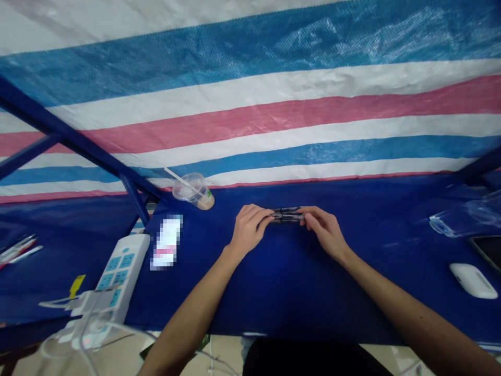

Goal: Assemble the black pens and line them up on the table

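Observation:
Several dark pens point(287, 215) lie side by side in a small bundle, held level above the blue cloth table cover point(297, 297). My left hand point(248, 230) grips the bundle's left end between thumb and fingers. My right hand point(324, 232) grips its right end the same way. The two hands nearly meet, with only the middle of the pens showing between them. Neither hand touches anything else.
A white power strip point(121, 271) with blue panels and plugged-in cables lies left, beside a pixelated white card point(167, 242). Behind stands a clear plastic cup with a straw point(193, 191). Loose pens point(19, 250), a white mouse point(473, 280), a dark phone point(487, 249) and clear plastic point(462, 220) lie at the sides.

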The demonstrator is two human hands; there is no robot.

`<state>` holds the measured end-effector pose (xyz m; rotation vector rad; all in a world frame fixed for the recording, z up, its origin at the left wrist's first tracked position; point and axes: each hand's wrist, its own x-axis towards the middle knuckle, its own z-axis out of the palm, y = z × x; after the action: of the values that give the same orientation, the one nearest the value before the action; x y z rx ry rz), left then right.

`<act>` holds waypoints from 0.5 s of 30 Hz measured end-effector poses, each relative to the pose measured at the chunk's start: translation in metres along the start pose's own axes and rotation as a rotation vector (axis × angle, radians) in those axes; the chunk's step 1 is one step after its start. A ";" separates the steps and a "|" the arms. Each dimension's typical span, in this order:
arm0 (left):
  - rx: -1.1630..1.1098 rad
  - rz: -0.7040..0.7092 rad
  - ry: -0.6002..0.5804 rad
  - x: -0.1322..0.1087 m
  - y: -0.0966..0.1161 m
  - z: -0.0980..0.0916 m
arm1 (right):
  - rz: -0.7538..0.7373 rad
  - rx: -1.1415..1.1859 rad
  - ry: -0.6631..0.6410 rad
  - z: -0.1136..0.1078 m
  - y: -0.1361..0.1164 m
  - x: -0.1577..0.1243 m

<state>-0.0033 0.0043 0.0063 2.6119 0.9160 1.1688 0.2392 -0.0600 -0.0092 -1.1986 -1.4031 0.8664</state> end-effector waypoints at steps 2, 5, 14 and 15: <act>-0.003 -0.016 0.001 -0.001 -0.001 0.000 | 0.110 0.235 -0.078 -0.002 0.000 0.004; -0.017 -0.014 -0.010 -0.001 -0.001 0.001 | 0.207 0.414 -0.196 -0.006 0.000 0.008; -0.044 0.027 -0.041 0.000 0.003 0.000 | 0.269 0.566 -0.286 -0.008 0.012 0.006; -0.043 0.028 -0.044 0.000 0.004 0.000 | 0.274 0.584 -0.284 -0.008 0.012 0.006</act>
<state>-0.0016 0.0013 0.0079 2.6132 0.8389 1.1197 0.2500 -0.0516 -0.0178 -0.8404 -1.0918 1.5623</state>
